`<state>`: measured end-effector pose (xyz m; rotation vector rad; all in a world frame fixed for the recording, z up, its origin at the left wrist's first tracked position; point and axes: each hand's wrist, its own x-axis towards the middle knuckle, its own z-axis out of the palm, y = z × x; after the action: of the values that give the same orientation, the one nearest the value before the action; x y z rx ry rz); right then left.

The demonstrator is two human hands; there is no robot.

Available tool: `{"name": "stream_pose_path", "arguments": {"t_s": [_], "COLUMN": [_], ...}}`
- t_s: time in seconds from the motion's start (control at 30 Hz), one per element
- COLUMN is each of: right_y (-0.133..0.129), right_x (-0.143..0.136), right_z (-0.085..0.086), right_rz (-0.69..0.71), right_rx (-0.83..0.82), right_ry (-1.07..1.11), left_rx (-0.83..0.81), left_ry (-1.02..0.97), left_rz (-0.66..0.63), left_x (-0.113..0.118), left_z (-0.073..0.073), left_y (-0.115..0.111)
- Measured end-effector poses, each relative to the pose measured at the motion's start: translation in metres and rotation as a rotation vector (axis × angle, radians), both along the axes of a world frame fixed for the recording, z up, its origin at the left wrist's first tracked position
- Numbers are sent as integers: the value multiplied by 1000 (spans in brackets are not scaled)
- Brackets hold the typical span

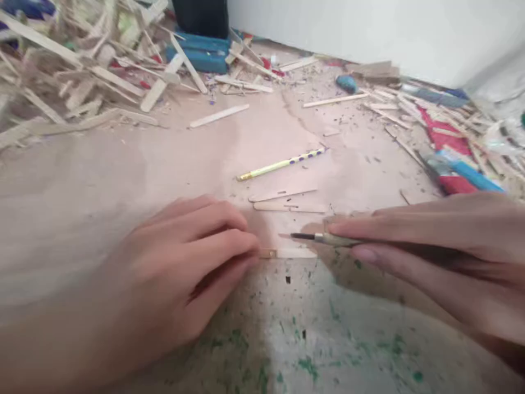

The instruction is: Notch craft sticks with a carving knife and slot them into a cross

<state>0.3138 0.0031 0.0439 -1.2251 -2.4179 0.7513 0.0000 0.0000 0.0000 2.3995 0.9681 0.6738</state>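
Now the left hand (197, 257) holds 1 flat, pale wooden stick (296, 253) upon the green-flecked tabletop (353, 328); the right hand (435, 246) grips a slim, pen-like tool with dark shaft (304, 236), near the stick; better to press the wood flat, with light, short strokes

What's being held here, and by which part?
The right hand grips the thin tool by its handle; the left hand holds the pale stick by its covered left part.

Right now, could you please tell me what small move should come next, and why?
Probably ease the slim tool toward the nearest wooden stick: the left hand holds that stick's end, while the right hand has the tool's tip close beside it.
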Motion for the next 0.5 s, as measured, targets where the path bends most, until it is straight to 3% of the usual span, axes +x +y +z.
{"name": "stream_pose_path", "arguments": {"t_s": [0.5], "right_y": [2], "right_x": [-12], "right_z": [2], "right_rz": [162], "right_rx": [17], "right_ry": [-26], "left_rx": [53], "left_ry": [67], "left_rz": [-25], "left_x": [3], "left_z": [-5], "left_y": [5]}}
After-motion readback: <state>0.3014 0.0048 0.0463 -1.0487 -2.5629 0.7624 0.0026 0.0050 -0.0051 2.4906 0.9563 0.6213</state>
